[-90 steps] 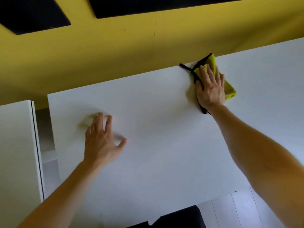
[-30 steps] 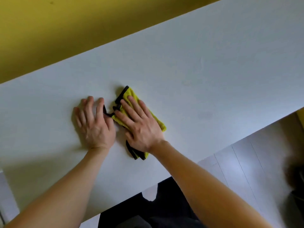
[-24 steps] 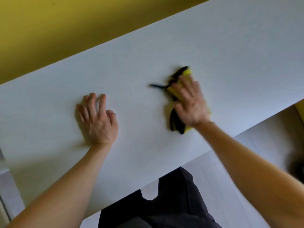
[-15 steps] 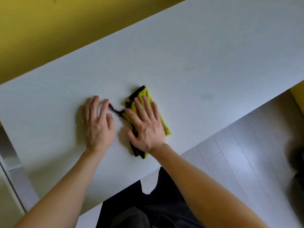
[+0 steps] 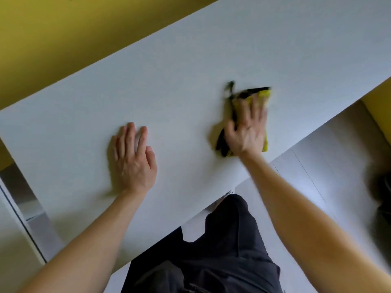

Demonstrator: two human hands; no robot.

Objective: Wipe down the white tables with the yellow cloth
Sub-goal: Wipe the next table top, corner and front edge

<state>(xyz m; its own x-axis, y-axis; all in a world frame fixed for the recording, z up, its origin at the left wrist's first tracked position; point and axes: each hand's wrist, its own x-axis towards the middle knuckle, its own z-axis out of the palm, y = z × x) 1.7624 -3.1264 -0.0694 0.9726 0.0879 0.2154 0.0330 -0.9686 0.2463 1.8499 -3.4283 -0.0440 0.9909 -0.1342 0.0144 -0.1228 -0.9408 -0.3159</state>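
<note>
A white table [image 5: 190,70] fills most of the view, running from lower left to upper right. The yellow cloth [image 5: 265,96] with black trim lies folded on it near the front edge. My right hand [image 5: 246,127] presses flat on top of the cloth with straight fingers, and both are blurred by motion. My left hand [image 5: 133,159] rests palm down on the bare table to the left, fingers straight, well apart from the cloth.
A yellow wall [image 5: 63,39] runs behind the table's far edge. A second white table [image 5: 8,240] stands at the left across a narrow gap. Pale floor [image 5: 317,176] lies below the front edge, with my dark trousers [image 5: 222,250] close to it.
My right hand has swept the cloth to the right, away from my left hand. The left hand has stayed flat in the same spot on the table.
</note>
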